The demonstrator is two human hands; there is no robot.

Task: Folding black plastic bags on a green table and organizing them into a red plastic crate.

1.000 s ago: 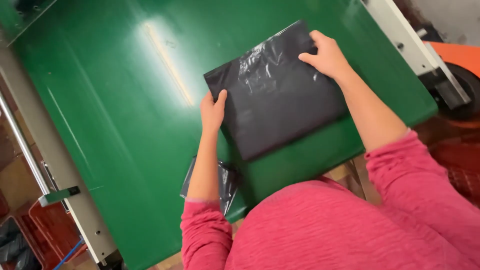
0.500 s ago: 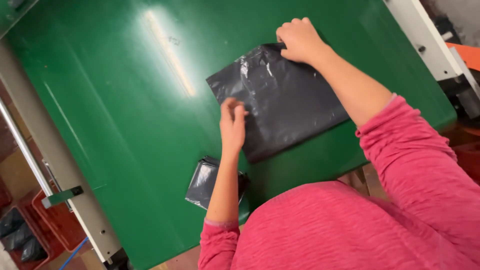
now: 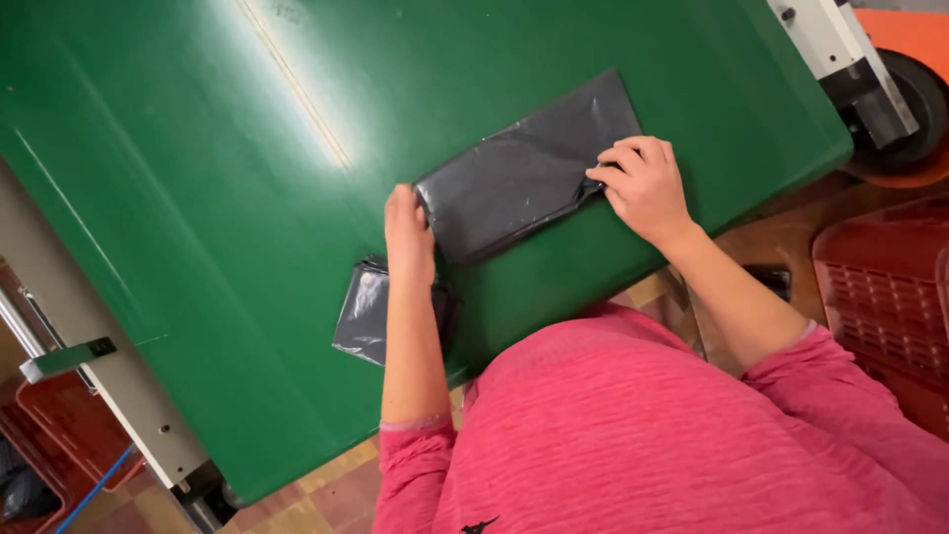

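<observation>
A black plastic bag (image 3: 524, 173), folded into a long strip, lies flat on the green surface (image 3: 198, 198), running diagonally from near the middle of the surface up toward its right edge. Its plastic is glossy and lightly creased, with a pucker at the lower right where it is being gripped.

The right hand (image 3: 643, 188) rests on the strip's right end. Its fingers (image 3: 618, 158) are curled down and pressed onto the plastic, pinching a small fold of it at the lower edge; the hand is nearly closed on the bag. The left hand (image 3: 407, 232) sits at the strip's lower left end, set on edge against the surface, fingers together and fairly straight, touching the bag's end. Whether it grips the plastic or only presses against it cannot be told from this angle.

Just beside the left forearm, nearer the person, lies a second folded black bag (image 3: 371, 311), a smaller squarish packet, partly hidden under the arm. It is close to the strip but apart from it.

The person wears a pink long-sleeved top (image 3: 643, 425). A grey metal frame (image 3: 109, 376) runs along the surface's left side. A red plastic crate (image 3: 885, 297) stands on the floor at the right, and a white machine part with a black wheel (image 3: 890, 89) sits beyond the upper right corner.
</observation>
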